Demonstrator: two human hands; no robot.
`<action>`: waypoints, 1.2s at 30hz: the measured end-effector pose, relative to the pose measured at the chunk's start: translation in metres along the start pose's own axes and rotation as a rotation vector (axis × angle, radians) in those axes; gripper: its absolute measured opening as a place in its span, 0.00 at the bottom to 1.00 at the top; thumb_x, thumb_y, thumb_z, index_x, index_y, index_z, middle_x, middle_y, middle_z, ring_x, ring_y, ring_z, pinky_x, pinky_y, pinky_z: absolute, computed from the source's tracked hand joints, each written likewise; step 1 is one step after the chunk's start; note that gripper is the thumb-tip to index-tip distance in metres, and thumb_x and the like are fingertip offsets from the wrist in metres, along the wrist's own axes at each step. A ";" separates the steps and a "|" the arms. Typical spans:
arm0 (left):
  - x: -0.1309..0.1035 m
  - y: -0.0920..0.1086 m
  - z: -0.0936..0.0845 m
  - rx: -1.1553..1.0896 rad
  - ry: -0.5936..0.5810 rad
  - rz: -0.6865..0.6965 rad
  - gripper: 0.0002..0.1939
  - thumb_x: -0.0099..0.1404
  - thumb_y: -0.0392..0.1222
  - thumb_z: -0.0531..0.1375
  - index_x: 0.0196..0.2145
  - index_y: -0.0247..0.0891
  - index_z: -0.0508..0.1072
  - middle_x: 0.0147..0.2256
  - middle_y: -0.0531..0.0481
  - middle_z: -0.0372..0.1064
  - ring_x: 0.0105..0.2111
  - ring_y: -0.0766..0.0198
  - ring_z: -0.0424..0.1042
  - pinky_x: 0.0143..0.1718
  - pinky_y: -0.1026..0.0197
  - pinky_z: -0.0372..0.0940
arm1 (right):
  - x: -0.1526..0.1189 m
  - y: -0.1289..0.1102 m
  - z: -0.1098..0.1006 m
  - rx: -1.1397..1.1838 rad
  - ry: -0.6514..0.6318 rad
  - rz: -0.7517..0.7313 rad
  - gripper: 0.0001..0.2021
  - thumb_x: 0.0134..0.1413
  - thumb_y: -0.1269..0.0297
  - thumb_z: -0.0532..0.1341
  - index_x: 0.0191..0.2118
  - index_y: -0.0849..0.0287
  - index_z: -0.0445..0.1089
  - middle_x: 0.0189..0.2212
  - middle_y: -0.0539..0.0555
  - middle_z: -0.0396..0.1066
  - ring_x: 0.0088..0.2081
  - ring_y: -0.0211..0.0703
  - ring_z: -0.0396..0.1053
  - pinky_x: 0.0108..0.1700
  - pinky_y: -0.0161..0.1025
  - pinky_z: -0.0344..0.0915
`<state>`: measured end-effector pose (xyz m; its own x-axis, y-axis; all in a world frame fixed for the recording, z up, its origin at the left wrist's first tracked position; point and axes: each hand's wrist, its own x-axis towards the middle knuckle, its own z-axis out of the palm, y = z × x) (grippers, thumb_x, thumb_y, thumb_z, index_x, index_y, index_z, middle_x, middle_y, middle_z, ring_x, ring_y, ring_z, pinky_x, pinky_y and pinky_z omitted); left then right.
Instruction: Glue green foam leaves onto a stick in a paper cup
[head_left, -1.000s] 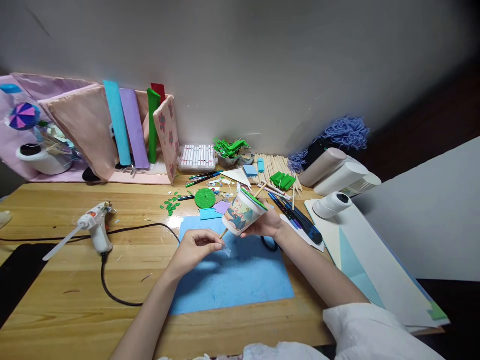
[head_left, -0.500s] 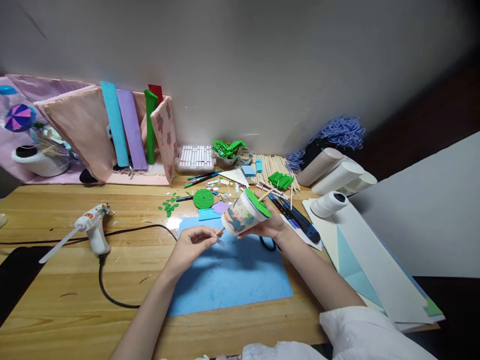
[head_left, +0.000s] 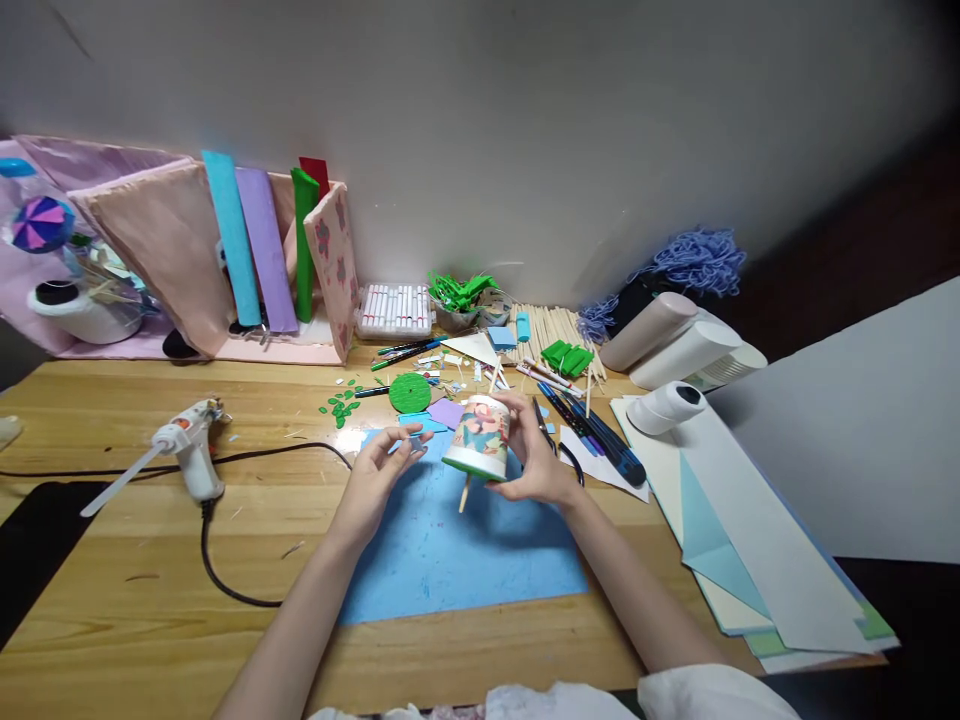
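Note:
My right hand (head_left: 538,462) grips a printed paper cup (head_left: 482,436) above the blue sheet (head_left: 465,560). The cup's wide end faces down, with a green disc (head_left: 474,469) over it. A thin wooden stick (head_left: 465,494) runs through the cup, poking out below the disc and above the base. To the left of the cup, apart from it, is my left hand (head_left: 381,472). Its fingers are bent and spread, and I see nothing held in them. Beyond the hands, a loose round green disc (head_left: 409,393) with a small centre hole lies on the wooden table (head_left: 150,640).
A hot glue gun (head_left: 193,452) stands at left, its black cord crossing the table. Behind are a marker box (head_left: 394,310), wooden sticks (head_left: 547,330) and green paper rolls (head_left: 567,358). Pens, paper sheets (head_left: 772,560) and a white thread cone (head_left: 666,408) lie to the right.
The cup has been turned over, so its green-covered end now faces down instead of up to the right. My left hand has let go of the stick's end.

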<state>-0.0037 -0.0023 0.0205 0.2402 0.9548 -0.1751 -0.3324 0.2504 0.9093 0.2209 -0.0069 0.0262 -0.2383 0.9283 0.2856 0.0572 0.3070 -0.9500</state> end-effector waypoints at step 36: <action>-0.004 -0.018 0.010 0.165 -0.389 -0.341 0.19 0.52 0.54 0.65 0.27 0.34 0.68 0.24 0.54 0.59 0.24 0.71 0.57 0.27 0.67 0.53 | -0.004 0.039 -0.003 0.069 0.277 0.155 0.47 0.37 0.52 0.70 0.61 0.51 0.46 0.64 0.59 0.41 0.65 0.49 0.43 0.65 0.49 0.43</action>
<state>0.0104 -0.0126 0.0084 0.6397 0.6861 -0.3464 -0.0362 0.4770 0.8781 0.2265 0.0020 -0.0119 0.0414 0.9876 0.1514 0.0039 0.1514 -0.9885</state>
